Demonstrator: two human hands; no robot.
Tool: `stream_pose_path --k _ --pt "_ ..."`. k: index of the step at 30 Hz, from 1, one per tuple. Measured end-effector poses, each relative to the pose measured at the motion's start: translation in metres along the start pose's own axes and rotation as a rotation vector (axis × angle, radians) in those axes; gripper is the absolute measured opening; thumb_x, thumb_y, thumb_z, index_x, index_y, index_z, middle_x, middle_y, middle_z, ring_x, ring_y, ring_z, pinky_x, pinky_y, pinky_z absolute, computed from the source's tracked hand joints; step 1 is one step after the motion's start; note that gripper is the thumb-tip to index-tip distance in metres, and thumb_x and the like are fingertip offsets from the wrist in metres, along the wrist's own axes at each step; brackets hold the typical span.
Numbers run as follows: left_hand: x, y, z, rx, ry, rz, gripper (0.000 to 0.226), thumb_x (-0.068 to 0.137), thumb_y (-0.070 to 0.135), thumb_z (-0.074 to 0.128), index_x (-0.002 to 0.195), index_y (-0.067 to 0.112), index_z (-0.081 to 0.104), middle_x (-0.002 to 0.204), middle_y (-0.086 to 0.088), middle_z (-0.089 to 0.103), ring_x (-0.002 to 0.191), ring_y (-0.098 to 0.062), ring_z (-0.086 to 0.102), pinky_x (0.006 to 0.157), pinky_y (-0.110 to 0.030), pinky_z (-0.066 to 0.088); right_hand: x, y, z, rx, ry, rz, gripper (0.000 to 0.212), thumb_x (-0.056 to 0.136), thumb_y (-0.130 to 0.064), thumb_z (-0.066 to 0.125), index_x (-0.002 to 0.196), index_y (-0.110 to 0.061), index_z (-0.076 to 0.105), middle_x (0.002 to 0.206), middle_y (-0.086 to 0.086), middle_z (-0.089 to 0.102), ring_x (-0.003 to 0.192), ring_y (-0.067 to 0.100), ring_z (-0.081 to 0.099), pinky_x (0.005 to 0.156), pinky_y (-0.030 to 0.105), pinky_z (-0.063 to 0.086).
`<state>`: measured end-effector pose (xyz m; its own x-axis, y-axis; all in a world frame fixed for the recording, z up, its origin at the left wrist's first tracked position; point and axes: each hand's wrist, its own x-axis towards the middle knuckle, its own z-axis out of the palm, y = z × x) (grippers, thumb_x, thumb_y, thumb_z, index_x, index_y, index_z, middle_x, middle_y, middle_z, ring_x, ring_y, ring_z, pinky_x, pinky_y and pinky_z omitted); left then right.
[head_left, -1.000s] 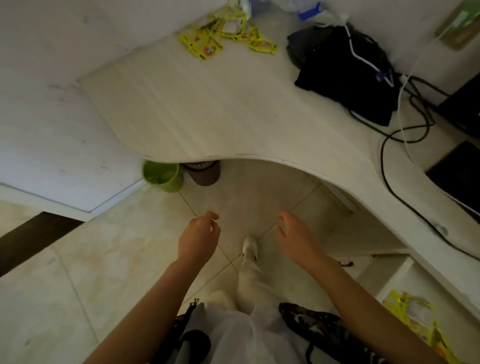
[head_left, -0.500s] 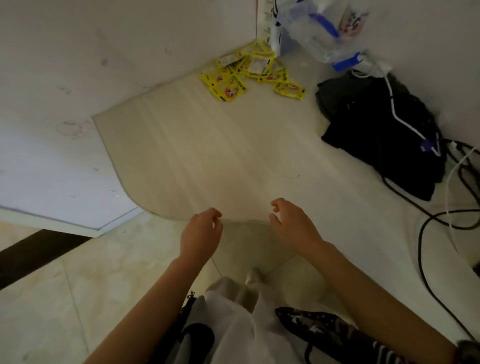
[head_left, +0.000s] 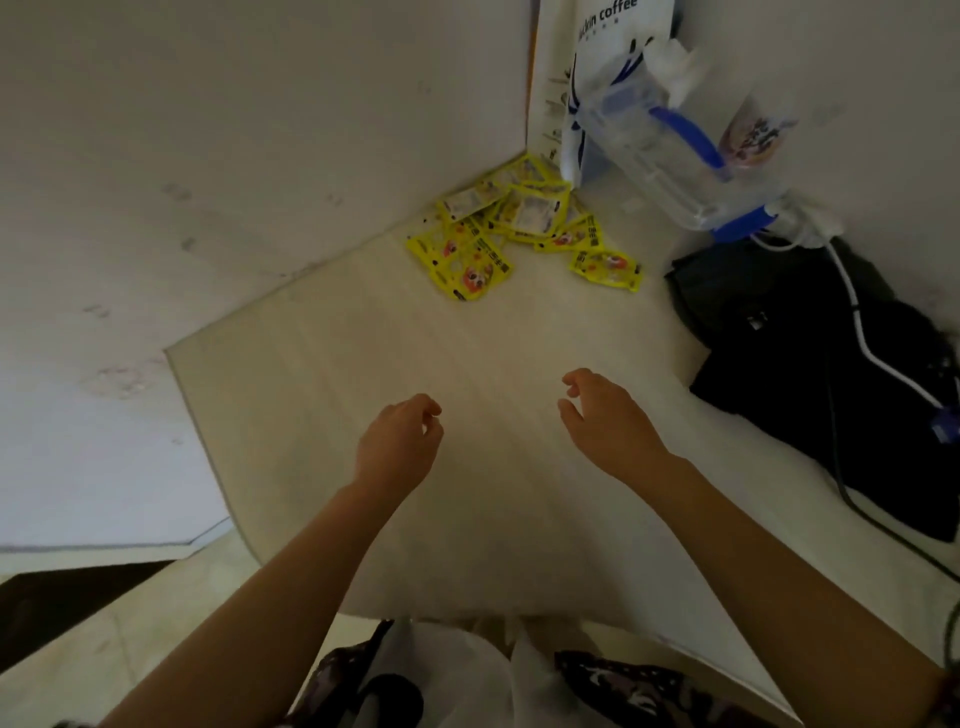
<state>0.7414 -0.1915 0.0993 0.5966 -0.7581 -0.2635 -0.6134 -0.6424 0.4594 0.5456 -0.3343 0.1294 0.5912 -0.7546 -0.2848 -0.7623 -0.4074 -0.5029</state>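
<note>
Risk: left hand (head_left: 397, 444) and right hand (head_left: 608, 421), empty and loosely curled, may scatter the small glossy yellow plastic sachets (head_left: 519, 234) beyond them by grabbing hastily.

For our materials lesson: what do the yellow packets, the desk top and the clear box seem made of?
The yellow packets: probably glossy plastic film, printed and crinkled. The desk top: perhaps matte, pale wood-look laminate, with faint grain lines. The clear box: likely rigid plastic, see-through, with blue handles.
</note>
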Motion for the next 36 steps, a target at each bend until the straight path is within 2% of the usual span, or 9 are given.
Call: stream_pose_path --k 4,10,16,21,27,32,36 --pt "0.059 0.006 -0.015 -0.001 -0.039 0.027 0.023 0.092 0.025 0.050 0.111 0.022 0.063 0.103 0.002 0.066 0.098 -0.020 0.061 0.081 -0.036 0.051 0.047 0.001 -0.012 -0.024 0.031 0.025 0.034 0.097 -0.026 0.045 0.128 -0.012 0.048 0.121 0.010 0.058 0.111 0.026 0.055 0.089 0.037 0.046" --pt "0.135 0.028 -0.027 0.042 -0.052 0.073 0.024 0.091 0.023 0.050 0.111 0.022 0.063 0.109 -0.002 0.067 0.103 -0.024 0.060 0.086 -0.038 0.050 0.113 0.019 -0.033 -0.075 0.050 0.052 0.032 0.096 -0.021 0.046 0.126 -0.009 0.050 0.123 0.014 0.058 0.114 0.031 0.054 0.095 0.039 0.044" --pt "0.199 0.053 -0.026 0.102 -0.030 0.087 0.027 0.092 0.027 0.052 0.115 0.017 0.060 0.119 -0.006 0.061 0.112 -0.028 0.054 0.088 -0.041 0.048 0.186 0.044 -0.053 -0.215 0.059 0.046 0.037 0.096 -0.012 0.046 0.131 0.001 0.047 0.134 0.021 0.050 0.124 0.036 0.046 0.100 0.039 0.037" --pt "0.237 0.068 -0.013 0.140 -0.004 0.041 0.045 0.093 0.035 0.055 0.133 0.014 0.048 0.131 -0.011 0.052 0.124 -0.031 0.044 0.093 -0.045 0.042 0.234 0.056 -0.060 -0.317 0.007 0.081 0.028 0.094 -0.005 0.043 0.120 0.004 0.049 0.117 0.025 0.053 0.106 0.041 0.054 0.087 0.044 0.046" --pt "0.256 0.074 0.010 0.235 0.006 0.029 0.053 0.088 0.036 0.058 0.131 0.009 0.047 0.131 -0.011 0.051 0.123 -0.034 0.041 0.092 -0.044 0.042 0.254 0.068 -0.042 -0.461 -0.033 0.066 0.023 0.093 -0.003 0.045 0.115 0.002 0.051 0.116 0.022 0.052 0.102 0.039 0.054 0.084 0.044 0.049" --pt "0.251 0.073 0.021 0.257 0.019 0.029 0.057 0.087 0.040 0.058 0.134 0.010 0.045 0.139 -0.009 0.044 0.122 -0.034 0.040 0.094 -0.043 0.040 0.243 0.068 -0.032 -0.516 0.042 0.081 0.022 0.093 -0.006 0.047 0.114 -0.005 0.054 0.116 0.017 0.054 0.104 0.038 0.053 0.085 0.047 0.046" --pt "0.238 0.071 0.025 0.201 0.009 0.011 0.050 0.085 0.039 0.062 0.124 0.010 0.051 0.130 -0.009 0.048 0.117 -0.032 0.041 0.093 -0.042 0.039 0.231 0.067 -0.027 -0.389 -0.039 0.006 0.021 0.096 -0.015 0.047 0.113 -0.007 0.057 0.116 0.015 0.052 0.102 0.035 0.050 0.080 0.043 0.048"
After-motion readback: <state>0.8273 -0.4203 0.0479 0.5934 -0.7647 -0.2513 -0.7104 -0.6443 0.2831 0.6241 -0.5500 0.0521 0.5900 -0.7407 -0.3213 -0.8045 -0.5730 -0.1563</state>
